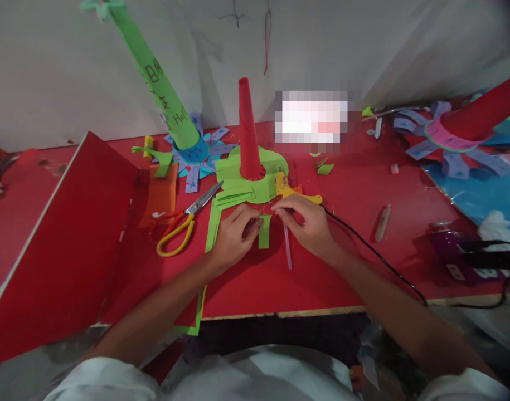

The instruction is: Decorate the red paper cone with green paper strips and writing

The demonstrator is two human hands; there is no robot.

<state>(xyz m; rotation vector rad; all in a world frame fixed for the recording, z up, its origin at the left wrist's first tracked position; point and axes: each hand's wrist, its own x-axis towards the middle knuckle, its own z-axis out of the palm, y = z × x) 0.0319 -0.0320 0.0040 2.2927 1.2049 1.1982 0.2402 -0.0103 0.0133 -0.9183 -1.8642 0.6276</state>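
My left hand (237, 234) has its fingers pinched at the upper left of a small green paper strip (263, 234); what sits between the fingertips is too small to make out. Close by on the right, my right hand (307, 221) is also pinched, its hold unclear. A clear glue stick (287, 248) lies beneath it. Just beyond the fingers is a yellow glue gun (299, 192) with a black cord. A red paper cone (249, 133) stands upright on a scalloped green paper base (269, 188). Yellow-handled scissors (181, 231) lie left of my left hand.
A red panel (71, 239) stands at the left. Behind the scissors is a tall green paper tube (158, 83) on a blue base. At the right are a red tube (484, 111), a pale cutter (382, 223) and a purple box (467, 259). The cord (380, 256) crosses the red table (321, 289).
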